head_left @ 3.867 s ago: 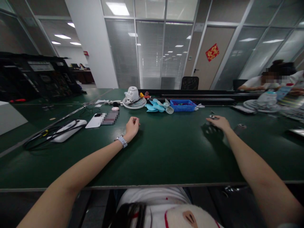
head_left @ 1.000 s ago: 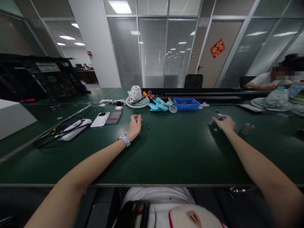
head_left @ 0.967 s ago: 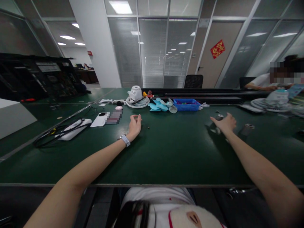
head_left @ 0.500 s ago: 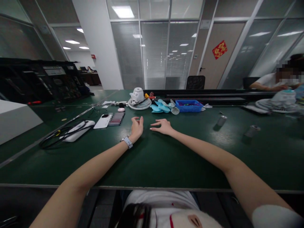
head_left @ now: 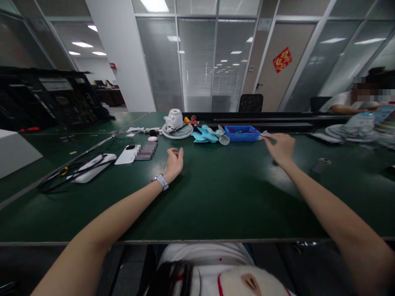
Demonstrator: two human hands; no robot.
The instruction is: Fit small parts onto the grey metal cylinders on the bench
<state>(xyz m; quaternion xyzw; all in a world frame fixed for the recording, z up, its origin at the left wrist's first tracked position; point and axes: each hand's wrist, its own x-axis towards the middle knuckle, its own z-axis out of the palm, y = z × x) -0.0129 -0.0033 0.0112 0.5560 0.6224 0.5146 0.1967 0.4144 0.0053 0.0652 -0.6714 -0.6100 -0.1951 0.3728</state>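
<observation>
Nearest us, our left hand (head_left: 174,163) is raised just above the desk (head_left: 216,197), its fingers curled with a narrow gap and nothing visible between them. Well to the right, a grey metal cylinder (head_left: 321,165) stands upright. Our right hand (head_left: 263,136) reaches beside the right end of the blue tray (head_left: 242,137); its fingers are close together, but we cannot tell whether they grip anything. Blue fan blades (head_left: 205,135) lie left of the tray, near a white fan (head_left: 175,120). Beyond the desk we see a black chair (head_left: 251,102).
</observation>
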